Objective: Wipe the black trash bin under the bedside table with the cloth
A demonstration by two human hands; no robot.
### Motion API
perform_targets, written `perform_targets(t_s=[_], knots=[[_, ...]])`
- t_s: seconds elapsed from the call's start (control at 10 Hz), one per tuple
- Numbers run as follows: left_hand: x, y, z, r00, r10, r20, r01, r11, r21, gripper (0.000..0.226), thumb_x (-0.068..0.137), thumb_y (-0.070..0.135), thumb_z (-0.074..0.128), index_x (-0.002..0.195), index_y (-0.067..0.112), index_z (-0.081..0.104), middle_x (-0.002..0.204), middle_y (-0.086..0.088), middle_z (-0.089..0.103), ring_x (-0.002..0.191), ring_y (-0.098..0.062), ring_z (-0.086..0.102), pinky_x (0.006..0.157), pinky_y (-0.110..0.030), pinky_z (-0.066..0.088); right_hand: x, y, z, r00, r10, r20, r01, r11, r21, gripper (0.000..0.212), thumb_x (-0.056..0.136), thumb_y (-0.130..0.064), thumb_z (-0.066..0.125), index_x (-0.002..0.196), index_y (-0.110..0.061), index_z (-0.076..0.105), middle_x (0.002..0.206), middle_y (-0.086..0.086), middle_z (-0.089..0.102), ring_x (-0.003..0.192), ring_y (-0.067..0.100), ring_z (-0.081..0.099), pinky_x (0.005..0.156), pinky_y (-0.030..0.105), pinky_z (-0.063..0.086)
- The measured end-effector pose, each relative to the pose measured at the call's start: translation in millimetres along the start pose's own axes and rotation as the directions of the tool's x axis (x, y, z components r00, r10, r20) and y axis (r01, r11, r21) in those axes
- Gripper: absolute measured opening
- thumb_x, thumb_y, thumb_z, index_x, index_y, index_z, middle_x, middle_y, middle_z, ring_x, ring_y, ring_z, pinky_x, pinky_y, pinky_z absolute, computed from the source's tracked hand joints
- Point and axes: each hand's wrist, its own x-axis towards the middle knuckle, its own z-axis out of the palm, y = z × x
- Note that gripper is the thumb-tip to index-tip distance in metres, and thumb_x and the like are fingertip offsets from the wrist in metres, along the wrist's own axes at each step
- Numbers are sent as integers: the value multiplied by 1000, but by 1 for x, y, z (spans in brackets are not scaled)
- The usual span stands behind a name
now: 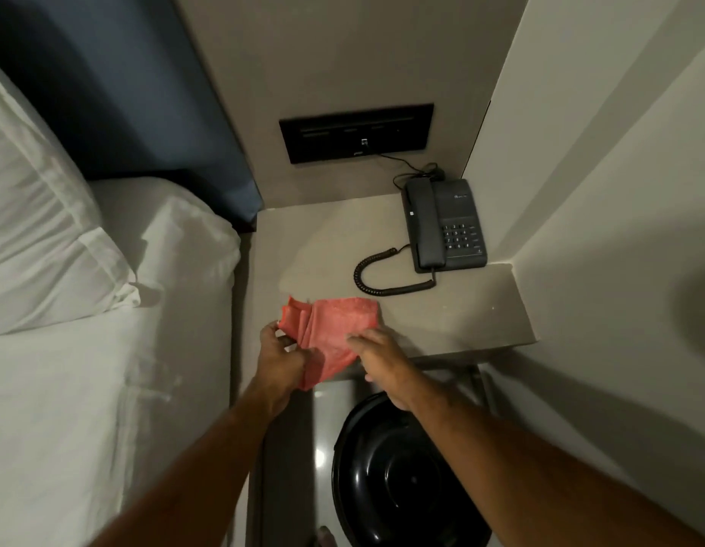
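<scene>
**Gather the cloth before going down to the bin**

The left hand [286,355] pinches the near edge of the pink cloth [335,333], fingers closed on a fold; the right hand [382,361] lies flat on it, fingers spread, gripping nothing. The cloth lies on the bedside table [461,309], reaching beyond the fingertips. The black trash bin [398,479] sits below the wrists. Best to bunch the cloth into one firm pad first
</scene>
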Motion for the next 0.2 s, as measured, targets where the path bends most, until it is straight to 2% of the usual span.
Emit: perform_targets(t_s=[0.1, 0.2], knots=[[15, 7, -7, 994, -59, 95, 66, 995, -73, 66, 78, -1, 74, 124, 24, 35, 112, -3, 59, 94, -26, 68, 58, -35, 61, 12, 0, 8, 999, 51, -1, -50, 979, 196, 19, 105, -33, 54, 117, -22, 63, 104, -9, 67, 88, 0, 59, 67, 20, 42], [2, 27, -17, 998, -43, 34, 40, 995, 87, 61, 82, 6, 70, 131, 18, 35, 122, 2, 54, 94, -14, 62, 58, -21, 58, 0, -5, 8, 993, 25, -115, -10, 991, 132, 26, 108, -32, 47, 123, -19, 64, 116, 0, 69, 102, 14, 65, 81, 26, 49]])
